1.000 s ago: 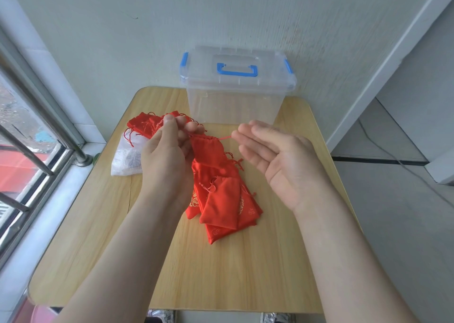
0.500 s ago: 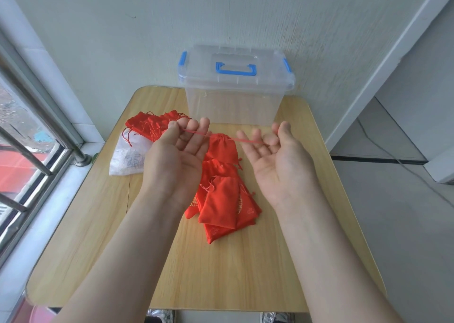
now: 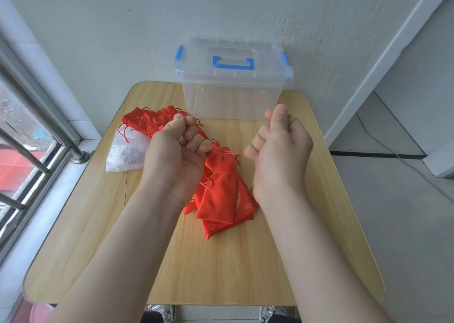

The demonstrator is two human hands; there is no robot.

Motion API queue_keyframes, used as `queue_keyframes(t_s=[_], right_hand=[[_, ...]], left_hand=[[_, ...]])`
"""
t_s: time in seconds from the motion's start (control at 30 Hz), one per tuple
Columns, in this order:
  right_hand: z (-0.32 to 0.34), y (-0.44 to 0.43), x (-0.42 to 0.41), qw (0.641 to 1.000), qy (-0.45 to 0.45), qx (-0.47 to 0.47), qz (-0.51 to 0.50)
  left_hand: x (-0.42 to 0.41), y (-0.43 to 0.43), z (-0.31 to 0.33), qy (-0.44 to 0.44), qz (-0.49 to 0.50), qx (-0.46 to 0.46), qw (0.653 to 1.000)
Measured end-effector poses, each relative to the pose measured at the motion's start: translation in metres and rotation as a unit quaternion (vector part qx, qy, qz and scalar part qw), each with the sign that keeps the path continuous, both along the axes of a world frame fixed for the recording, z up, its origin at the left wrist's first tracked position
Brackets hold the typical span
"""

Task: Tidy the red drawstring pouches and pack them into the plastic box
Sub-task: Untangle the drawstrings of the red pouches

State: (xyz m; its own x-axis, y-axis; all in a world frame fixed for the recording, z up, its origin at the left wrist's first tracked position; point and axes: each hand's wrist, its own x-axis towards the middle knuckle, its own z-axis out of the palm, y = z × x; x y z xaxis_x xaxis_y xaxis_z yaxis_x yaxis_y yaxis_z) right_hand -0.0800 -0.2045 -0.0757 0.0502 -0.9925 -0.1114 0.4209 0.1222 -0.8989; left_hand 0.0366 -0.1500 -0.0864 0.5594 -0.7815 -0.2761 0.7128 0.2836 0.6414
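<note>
Item 1: my left hand (image 3: 172, 155), palm up. Its fingers (image 3: 194, 136) are curled tight and grip the gathered neck of the held pouch (image 3: 218, 165), with the thumb laid on top.

Item 2: my right hand (image 3: 280, 153), palm up. Its fingers (image 3: 255, 141) are curled in, and the thin red drawstring (image 3: 237, 154) runs into them from the pouch's neck. I cannot tell which fingertips pinch the cord.

Item 3: the held pouch, red, hangs between my two sets of fingers with its mouth cinched. Its body droops toward my wrists.

Item 4: stack of pouches (image 3: 221, 209), red with pale print, flat on the table (image 3: 221, 261) under and behind my fingers, between my wrists. The held pouch's lower end lies against it.

Item 5: loose heap of pouches (image 3: 147, 121), cords tangled, just beyond my left fingertips. It rests partly on a white bag (image 3: 125, 155) outboard of my left hand.

Item 6: plastic box (image 3: 233, 96), clear, beyond both sets of fingers at the table's far edge against the wall. Its lid (image 3: 196, 62) is on, with a blue handle (image 3: 233, 63) and blue side clips. No pouch shows inside.
</note>
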Motion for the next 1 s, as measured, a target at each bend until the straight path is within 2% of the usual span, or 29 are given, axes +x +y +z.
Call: queue_keyframes(t_s=[0.07,0.17,0.23,0.37,0.47,0.6,0.67,0.73,0.83,0.87,1.0], right_hand=[[-0.001,0.001,0.002,0.996,0.046,-0.073,-0.005],[-0.005,-0.003,0.004,0.978,0.119,-0.168,0.025],[-0.008,-0.005,0.004,0.977,0.133,-0.157,0.058],[-0.004,-0.005,-0.003,0.98,0.1,-0.116,0.13],[-0.004,-0.01,-0.009,0.972,0.12,-0.125,0.158],[-0.017,-0.019,-0.011,0.95,0.239,-0.089,0.177],[-0.016,-0.018,-0.013,0.934,0.275,-0.06,0.222],[-0.011,-0.016,-0.014,0.923,0.264,-0.041,0.277],[-0.006,-0.016,-0.016,0.935,0.15,0.002,0.322],[-0.006,-0.017,-0.016,0.938,0.139,-0.003,0.318],[-0.008,-0.018,-0.015,0.947,0.205,-0.049,0.244]], left_hand=[[-0.001,0.0,-0.001,-0.028,-0.01,0.0,1.0],[-0.001,0.001,-0.002,-0.129,-0.045,0.03,0.99],[0.0,0.002,-0.002,-0.2,-0.081,0.063,0.974],[0.003,0.004,-0.004,-0.294,-0.153,0.124,0.935],[0.005,0.007,-0.006,-0.318,-0.2,0.136,0.917],[0.007,0.01,-0.006,-0.348,-0.216,0.134,0.902],[0.006,0.011,-0.005,-0.365,-0.218,0.127,0.896],[0.006,0.012,-0.003,-0.376,-0.22,0.119,0.892],[0.007,0.012,-0.002,-0.381,-0.221,0.121,0.89],[0.007,0.012,-0.002,-0.378,-0.222,0.123,0.89],[0.008,0.012,-0.003,-0.378,-0.233,0.14,0.885]])
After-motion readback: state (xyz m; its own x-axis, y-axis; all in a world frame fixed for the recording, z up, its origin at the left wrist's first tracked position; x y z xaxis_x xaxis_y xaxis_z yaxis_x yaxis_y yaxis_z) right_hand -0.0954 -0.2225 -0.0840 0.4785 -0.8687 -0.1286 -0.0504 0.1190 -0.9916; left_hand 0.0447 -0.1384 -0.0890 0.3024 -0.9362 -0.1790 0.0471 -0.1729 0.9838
